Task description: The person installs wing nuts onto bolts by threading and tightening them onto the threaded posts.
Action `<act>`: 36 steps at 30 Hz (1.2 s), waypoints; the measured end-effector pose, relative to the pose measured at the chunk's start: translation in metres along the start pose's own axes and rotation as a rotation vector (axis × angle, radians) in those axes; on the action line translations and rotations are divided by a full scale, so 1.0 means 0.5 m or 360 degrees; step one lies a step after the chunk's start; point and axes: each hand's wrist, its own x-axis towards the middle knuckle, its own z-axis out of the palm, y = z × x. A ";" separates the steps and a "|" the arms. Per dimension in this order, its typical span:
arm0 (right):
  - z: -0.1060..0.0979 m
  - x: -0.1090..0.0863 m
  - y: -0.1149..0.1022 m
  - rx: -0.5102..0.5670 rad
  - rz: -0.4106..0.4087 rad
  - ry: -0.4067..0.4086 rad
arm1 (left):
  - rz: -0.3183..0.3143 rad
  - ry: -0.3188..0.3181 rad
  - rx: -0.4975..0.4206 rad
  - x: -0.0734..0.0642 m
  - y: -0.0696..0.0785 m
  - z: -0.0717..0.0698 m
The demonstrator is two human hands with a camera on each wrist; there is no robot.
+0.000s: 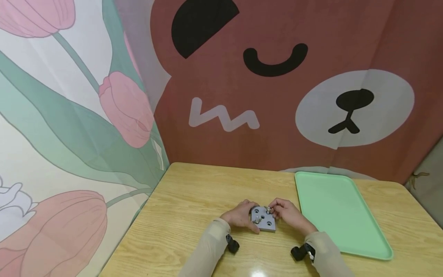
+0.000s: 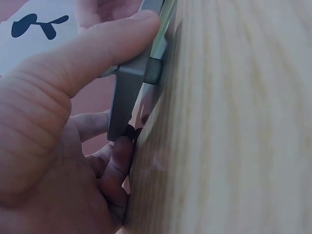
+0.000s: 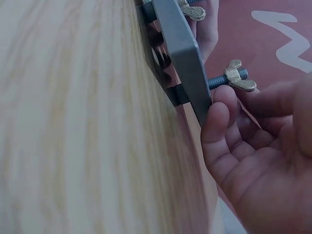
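Observation:
A grey square plate (image 1: 265,224) with several round holes is held slightly off the wooden table. My left hand (image 1: 242,214) grips its left side, thumb (image 2: 112,41) along the near edge and fingers round the far side. Two bolts stand up through the plate, each carrying a brass wing nut. One wing nut (image 1: 257,219) sits near the left hand. At the far right corner, my right hand (image 1: 288,212) has its curled fingers at the other wing nut (image 3: 235,75), beside the bolt's threaded end. Dark bolt heads (image 3: 180,94) show under the plate.
A light green tray (image 1: 342,215) lies on the right of the wooden table (image 1: 194,200). Printed curtains (image 1: 221,84) hang behind and to the left of the table. Each wrist wears a small black camera (image 1: 232,244).

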 end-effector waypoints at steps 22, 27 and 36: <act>0.004 0.004 0.010 0.0026 0.0009 0.0007 | 0.0007 0.0009 -0.0015 0.002 -0.005 0.002; 0.004 0.002 0.005 0.0092 0.0082 0.0030 | 0.0009 0.0007 -0.0026 0.003 -0.007 0.003; 0.002 0.002 0.014 0.0031 0.0010 -0.0020 | 0.0012 0.0009 -0.0018 0.004 -0.008 0.004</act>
